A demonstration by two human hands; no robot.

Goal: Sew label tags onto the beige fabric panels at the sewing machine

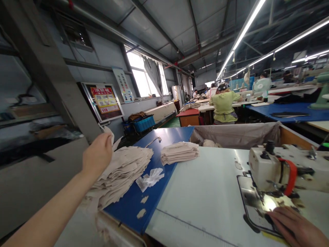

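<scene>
My left hand [99, 152] is raised at the left, its fingers pinched on the corner of a beige fabric piece [109, 133]. Beneath it, a large fanned stack of beige fabric pieces [125, 168] lies over the blue tabletop's edge. My right hand [295, 224] rests at the lower right beside the metal plate of a sewing machine [272, 171]. Its fingers are stretched towards the lit needle area; their undersides are hidden, and nothing shows in them. A smaller, neat stack of beige pieces [180, 152] lies between the two hands, near some small translucent white strips [150, 179].
A pale worktable [197, 195] with a ruler marking joins the blue tabletop [125, 204]. Behind it stands a cloth-lined bin [236, 133]. Further back, a person in a yellow-green top [223, 104] sits at another table. A blue crate [144, 123] stands by the wall.
</scene>
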